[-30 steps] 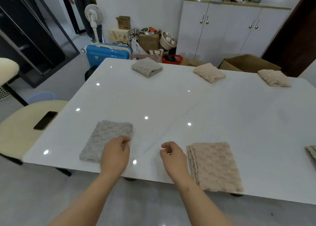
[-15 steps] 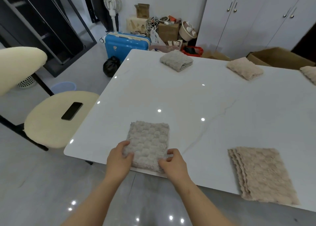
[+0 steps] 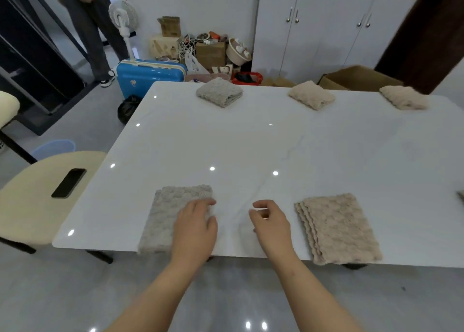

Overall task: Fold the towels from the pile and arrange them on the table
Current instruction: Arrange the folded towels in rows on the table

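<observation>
You are standing at the near edge of the white table (image 3: 251, 143), both bare forearms reaching over it. Your left hand (image 3: 195, 226) is lying palm down on the right side of the folded grey towel (image 3: 168, 216), fingers spread flat and pressing the cloth rather than gripping it; nothing is pinched in it. That grey towel is sitting at the near left of the table, its near end reaching the table's front edge.

Your right hand (image 3: 272, 222) is hovering just above the bare tabletop between the 2 near towels, fingers loosely curled with thumb and forefinger close together, holding nothing. Whether it is touching the table I cannot tell.

Just to the right of it, the folded beige towel (image 3: 339, 228) is lying flat, its layered edges showing along its left side and its near end at the table's front edge.

Along the far edge, 3 more folded towels are sitting well apart: a far grey towel (image 3: 219, 92) on the left, a middle beige towel (image 3: 311, 98), and a right beige towel (image 3: 403, 98).

To your left, a black phone (image 3: 69, 183) is resting on a cream chair seat (image 3: 32, 201). A blue suitcase (image 3: 148, 77) is standing beyond the table's far left corner.
</observation>
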A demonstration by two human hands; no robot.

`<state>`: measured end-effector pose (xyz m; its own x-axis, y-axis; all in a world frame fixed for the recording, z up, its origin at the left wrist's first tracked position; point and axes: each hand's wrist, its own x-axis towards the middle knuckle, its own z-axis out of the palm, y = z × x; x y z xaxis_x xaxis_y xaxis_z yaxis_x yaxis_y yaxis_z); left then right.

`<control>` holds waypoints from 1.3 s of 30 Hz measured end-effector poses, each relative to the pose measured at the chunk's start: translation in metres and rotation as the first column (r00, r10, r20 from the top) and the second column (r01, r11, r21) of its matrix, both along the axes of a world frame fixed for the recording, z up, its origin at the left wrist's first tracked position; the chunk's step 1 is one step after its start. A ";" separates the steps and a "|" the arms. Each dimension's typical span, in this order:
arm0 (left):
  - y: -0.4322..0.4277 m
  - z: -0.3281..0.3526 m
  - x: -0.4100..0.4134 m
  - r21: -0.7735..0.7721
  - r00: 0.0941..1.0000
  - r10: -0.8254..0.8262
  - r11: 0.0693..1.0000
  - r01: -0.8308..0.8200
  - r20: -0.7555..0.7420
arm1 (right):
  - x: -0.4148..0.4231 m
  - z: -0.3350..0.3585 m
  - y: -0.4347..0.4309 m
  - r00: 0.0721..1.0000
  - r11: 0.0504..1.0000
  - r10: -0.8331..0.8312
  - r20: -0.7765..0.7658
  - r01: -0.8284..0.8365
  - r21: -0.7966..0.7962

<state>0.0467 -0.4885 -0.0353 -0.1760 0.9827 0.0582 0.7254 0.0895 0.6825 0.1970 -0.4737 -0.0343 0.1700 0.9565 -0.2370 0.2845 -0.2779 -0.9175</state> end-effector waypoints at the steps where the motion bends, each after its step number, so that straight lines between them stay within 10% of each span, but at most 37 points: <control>1: 0.004 0.001 0.019 -0.023 0.997 -0.054 0.998 0.055 0.058 | 0.018 0.004 0.000 0.998 0.997 -0.057 0.025 0.056 0.044; 6: 0.024 -0.006 0.115 -0.237 0.944 -0.199 0.935 0.263 0.264 | 0.122 0.012 0.000 0.930 0.942 -0.314 0.192 0.281 0.183; 10: 0.032 -0.015 0.178 -0.339 0.930 -0.200 0.890 0.305 0.309 | 0.200 -0.003 0.001 0.829 0.963 -0.223 0.512 0.270 -0.018; 15: 0.040 -0.021 0.217 -0.360 0.964 -0.019 0.926 0.118 0.267 | 0.242 -0.021 0.002 0.988 0.977 -0.022 0.154 0.054 -0.206; 25: 0.044 -0.008 0.246 -0.163 0.989 0.148 0.975 -0.151 -0.031 | 0.269 -0.027 0.021 1.000 0.983 0.001 0.024 0.003 -0.186; 39: 0.081 0.012 0.438 -0.322 0.862 -0.246 0.854 0.409 0.443 | 0.447 0.008 0.019 0.897 0.924 -0.381 0.224 0.377 0.062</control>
